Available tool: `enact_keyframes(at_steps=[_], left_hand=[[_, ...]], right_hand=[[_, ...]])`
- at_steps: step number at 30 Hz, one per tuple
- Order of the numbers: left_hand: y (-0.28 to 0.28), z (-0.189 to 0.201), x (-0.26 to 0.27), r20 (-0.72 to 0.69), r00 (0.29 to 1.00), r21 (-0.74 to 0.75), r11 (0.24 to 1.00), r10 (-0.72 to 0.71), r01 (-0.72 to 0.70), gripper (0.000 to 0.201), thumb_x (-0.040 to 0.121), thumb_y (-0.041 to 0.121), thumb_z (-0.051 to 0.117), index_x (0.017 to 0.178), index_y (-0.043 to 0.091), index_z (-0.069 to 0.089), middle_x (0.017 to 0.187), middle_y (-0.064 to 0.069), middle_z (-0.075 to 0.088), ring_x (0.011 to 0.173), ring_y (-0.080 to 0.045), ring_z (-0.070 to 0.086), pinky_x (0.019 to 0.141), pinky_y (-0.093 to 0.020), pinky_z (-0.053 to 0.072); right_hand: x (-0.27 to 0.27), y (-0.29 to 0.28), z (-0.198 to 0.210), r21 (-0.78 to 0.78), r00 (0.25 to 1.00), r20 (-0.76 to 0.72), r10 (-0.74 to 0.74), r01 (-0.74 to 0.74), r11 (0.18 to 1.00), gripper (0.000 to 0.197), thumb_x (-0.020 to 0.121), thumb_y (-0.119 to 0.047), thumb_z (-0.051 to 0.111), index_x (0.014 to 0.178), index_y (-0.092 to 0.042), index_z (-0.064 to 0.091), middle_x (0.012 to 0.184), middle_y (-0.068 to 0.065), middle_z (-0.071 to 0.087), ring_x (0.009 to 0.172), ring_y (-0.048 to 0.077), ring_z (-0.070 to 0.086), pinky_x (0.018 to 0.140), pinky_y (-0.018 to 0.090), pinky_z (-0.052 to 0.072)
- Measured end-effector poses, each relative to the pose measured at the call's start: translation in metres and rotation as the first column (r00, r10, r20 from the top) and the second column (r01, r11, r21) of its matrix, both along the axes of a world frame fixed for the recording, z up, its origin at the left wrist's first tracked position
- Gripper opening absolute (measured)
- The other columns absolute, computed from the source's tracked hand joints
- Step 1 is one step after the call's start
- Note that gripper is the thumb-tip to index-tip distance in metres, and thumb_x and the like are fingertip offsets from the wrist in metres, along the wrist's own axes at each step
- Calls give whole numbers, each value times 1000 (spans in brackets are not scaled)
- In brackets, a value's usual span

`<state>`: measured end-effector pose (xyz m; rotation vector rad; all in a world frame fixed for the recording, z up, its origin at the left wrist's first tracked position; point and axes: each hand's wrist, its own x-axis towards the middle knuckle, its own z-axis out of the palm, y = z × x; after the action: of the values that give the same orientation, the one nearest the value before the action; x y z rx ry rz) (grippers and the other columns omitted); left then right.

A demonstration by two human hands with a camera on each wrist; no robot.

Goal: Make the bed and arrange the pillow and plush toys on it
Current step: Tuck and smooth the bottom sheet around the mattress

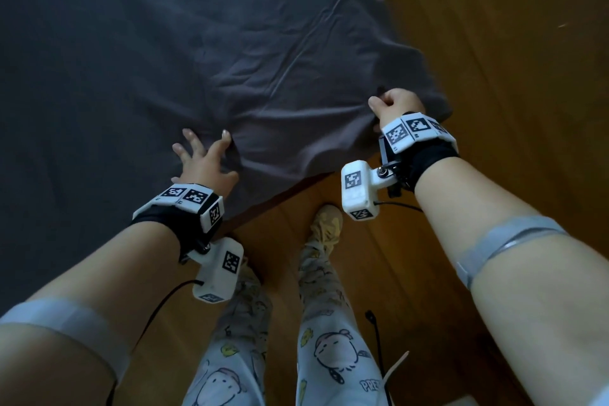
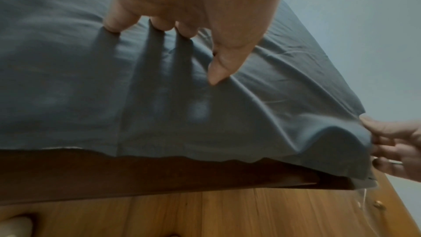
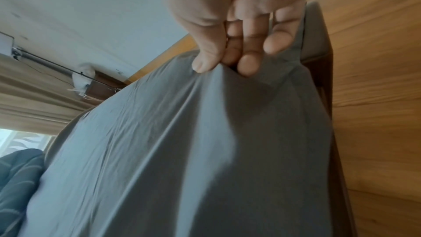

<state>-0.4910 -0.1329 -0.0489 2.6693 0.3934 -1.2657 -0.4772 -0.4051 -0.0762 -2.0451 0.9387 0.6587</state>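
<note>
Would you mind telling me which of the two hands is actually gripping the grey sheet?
The right hand, fist closed on the sheet's corner; the left hand only presses spread fingers on it.

Hidden and cut-off parts at the bed corner

The grey cotton bed sheet is cut off by the head view's top and left edges. The curled fingertips of the right hand are buried in a gathered fold, and the dark wooden bed frame is largely covered.
</note>
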Motion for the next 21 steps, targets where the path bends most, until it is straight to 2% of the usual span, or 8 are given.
enact_keyframes(at_steps=[4,7,10,13,15,17,18,21], left_hand=[[-7,0,-11,42,998,-5,999,54,-54,80,85,26,61,147,38,12,155,-4,-27,144,-31,-19,111,-63,10],[-10,-1,-22,60,997,1,999,46,-47,89,85,28,63,147,39,0,154,-4,-29,144,-30,-20,114,-60,6],[-12,-4,-28,73,997,3,1000,26,-26,94,84,28,63,147,38,-7,153,-5,-30,144,-31,-22,115,-58,2],[-11,-5,-35,79,997,-11,1000,-9,10,96,84,25,62,146,38,-9,153,-5,-31,143,-31,-23,115,-56,1],[-7,-5,-40,74,997,-40,998,-37,40,95,84,23,62,147,37,-8,153,-6,-31,143,-32,-23,116,-55,1],[-1,-4,-45,45,995,-84,993,-85,88,92,85,22,61,147,36,-5,153,-5,-30,143,-32,-23,116,-53,2],[3,-2,-48,25,993,-108,988,-112,114,90,86,22,61,148,36,-4,154,-4,-30,143,-32,-23,116,-53,3],[12,5,-57,-44,991,-206,972,-127,116,82,87,20,59,148,36,5,154,0,-29,142,-32,-25,116,-52,4]], right_hand=[[-14,-12,-5,-38,1000,21,18,-17,999,29,96,-28,47,109,-6,60,107,14,64,97,30,60,80,29,43],[-34,-19,-5,-133,997,-73,-24,14,991,30,98,-23,42,115,-3,55,119,17,59,109,34,55,75,28,34],[-33,5,6,-184,980,168,106,-75,980,29,91,-20,52,115,-5,56,128,17,48,117,34,48,95,30,35],[-35,55,24,-274,790,307,531,-460,844,47,85,-31,58,131,-23,50,147,10,31,135,29,30,112,34,22],[-44,84,26,-309,629,229,743,-676,668,54,87,-37,54,139,-37,37,158,-3,8,146,23,7,117,42,7],[-58,96,15,-312,549,90,831,-777,547,61,90,-40,49,143,-45,20,158,-11,-12,147,21,-9,117,47,-2],[-65,94,10,-304,569,35,821,-777,551,65,91,-39,48,144,-48,11,156,-13,-18,146,20,-13,116,49,-3],[-85,76,10,-275,764,-70,641,-633,724,68,93,-36,46,145,-47,2,156,-13,-19,146,21,-12,116,51,2]])
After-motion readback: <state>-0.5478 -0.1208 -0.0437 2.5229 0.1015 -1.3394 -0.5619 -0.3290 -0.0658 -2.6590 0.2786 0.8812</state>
